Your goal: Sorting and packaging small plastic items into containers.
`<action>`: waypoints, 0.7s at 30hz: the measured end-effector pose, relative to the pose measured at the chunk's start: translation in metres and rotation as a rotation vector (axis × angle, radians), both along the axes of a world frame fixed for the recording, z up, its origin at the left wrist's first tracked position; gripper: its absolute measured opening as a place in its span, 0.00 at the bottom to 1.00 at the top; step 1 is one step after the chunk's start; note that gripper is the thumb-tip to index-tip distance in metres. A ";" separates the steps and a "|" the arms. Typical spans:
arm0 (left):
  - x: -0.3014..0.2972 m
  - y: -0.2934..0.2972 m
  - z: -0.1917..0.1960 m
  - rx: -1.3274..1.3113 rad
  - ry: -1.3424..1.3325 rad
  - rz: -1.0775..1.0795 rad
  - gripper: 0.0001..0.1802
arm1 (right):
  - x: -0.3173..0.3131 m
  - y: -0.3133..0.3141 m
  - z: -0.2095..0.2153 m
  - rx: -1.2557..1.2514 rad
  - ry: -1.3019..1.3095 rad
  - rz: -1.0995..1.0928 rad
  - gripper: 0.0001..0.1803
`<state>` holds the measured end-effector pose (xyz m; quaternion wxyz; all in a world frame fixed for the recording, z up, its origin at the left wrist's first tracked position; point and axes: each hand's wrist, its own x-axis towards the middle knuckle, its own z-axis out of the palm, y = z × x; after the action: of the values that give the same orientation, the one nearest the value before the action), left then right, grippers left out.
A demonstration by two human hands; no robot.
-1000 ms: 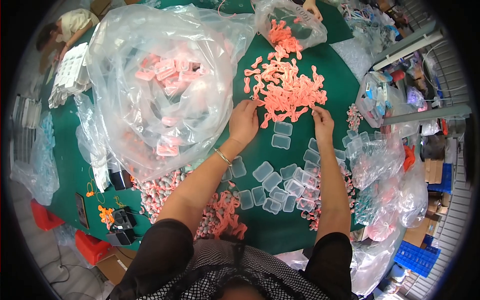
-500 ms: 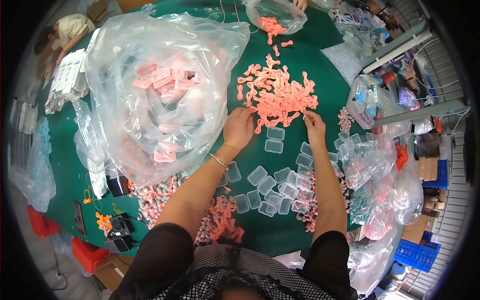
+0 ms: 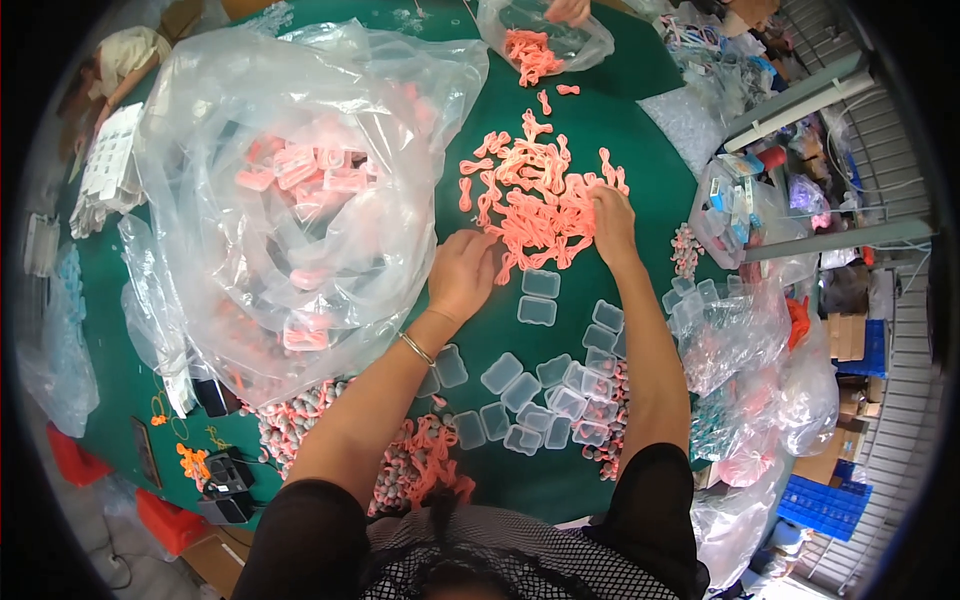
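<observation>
A heap of coral-pink twisted cord bundles (image 3: 545,215) lies on the green table in front of me. My left hand (image 3: 463,272) is at the heap's lower left edge, fingers curled together; whatever they hold, if anything, is hidden. At the heap's right edge, my right hand (image 3: 612,222) has its fingertips drawn in against the bundles, and what is between them cannot be made out. Just below the heap are two clear plastic box halves (image 3: 539,297), one above the other. More clear plastic boxes (image 3: 520,390) are scattered between my forearms.
A large clear plastic bag (image 3: 390,200) with pink-filled boxes (image 3: 300,165) covers the left side. Grey-and-pink small pieces (image 3: 290,420) lie near my left forearm. Another person's hand (image 3: 568,11) is at a bag of cords (image 3: 535,55) at the far edge. Packed bags (image 3: 740,330) crowd the right.
My right hand has moved up and left along the heap's right edge onto the bundles. My left hand has shifted slightly down. The whole view has drifted a little left.
</observation>
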<state>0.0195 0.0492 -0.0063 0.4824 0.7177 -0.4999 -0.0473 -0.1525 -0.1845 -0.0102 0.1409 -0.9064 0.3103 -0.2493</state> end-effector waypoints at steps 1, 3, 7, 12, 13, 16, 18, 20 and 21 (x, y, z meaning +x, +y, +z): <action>0.002 0.001 0.002 -0.008 -0.027 -0.003 0.11 | -0.005 0.002 -0.003 0.004 0.007 0.004 0.09; 0.002 0.002 0.002 -0.012 -0.049 -0.002 0.10 | -0.014 0.006 -0.009 0.059 -0.200 -0.138 0.10; 0.004 0.003 0.001 -0.012 -0.028 -0.004 0.10 | -0.012 0.002 -0.004 0.269 -0.402 -0.229 0.11; 0.002 0.003 0.001 -0.021 -0.012 0.006 0.10 | 0.019 0.018 0.008 0.002 -0.186 -0.092 0.09; 0.000 0.001 0.002 -0.035 -0.018 0.001 0.10 | 0.022 0.021 0.007 -0.052 -0.097 0.001 0.09; -0.003 -0.005 -0.002 -0.049 -0.005 -0.031 0.10 | 0.014 0.019 0.007 -0.195 0.030 -0.070 0.09; 0.000 -0.003 -0.002 -0.019 0.015 -0.045 0.10 | 0.021 0.002 -0.004 -0.093 0.096 -0.167 0.13; 0.008 0.003 -0.004 -0.054 -0.003 0.005 0.09 | 0.043 0.026 0.005 -0.195 -0.016 -0.080 0.12; 0.008 0.005 -0.003 -0.050 -0.004 0.002 0.09 | 0.055 0.049 0.015 -0.163 -0.084 -0.026 0.12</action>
<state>0.0279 0.0541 -0.0088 0.4989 0.7062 -0.5012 -0.0328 -0.0972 -0.1352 0.0047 0.0764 -0.8996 0.2947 -0.3132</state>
